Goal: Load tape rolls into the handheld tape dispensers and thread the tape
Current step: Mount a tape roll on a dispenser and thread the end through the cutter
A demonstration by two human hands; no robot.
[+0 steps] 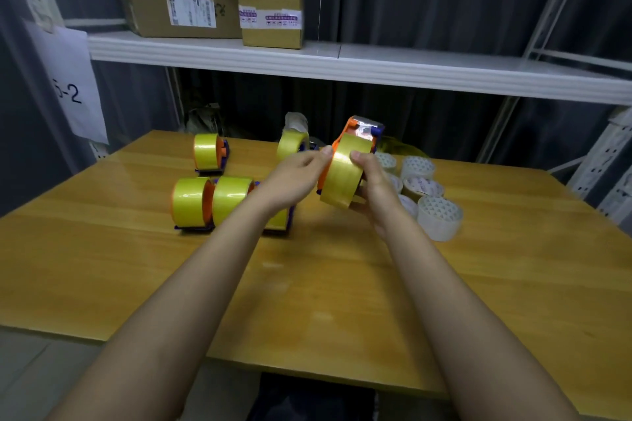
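Observation:
An orange and purple handheld dispenser is lifted above the wooden table, with a yellow tape roll sitting in it. My right hand grips the roll and dispenser from the right, thumb on the roll's top. My left hand pinches the roll's upper left edge with thumb and fingertips. The tape's free end is hard to make out.
Loaded dispensers with yellow rolls stand at the left, far left and behind my hands. Several whitish spare rolls lie at the right. Two cardboard boxes sit on the white shelf above.

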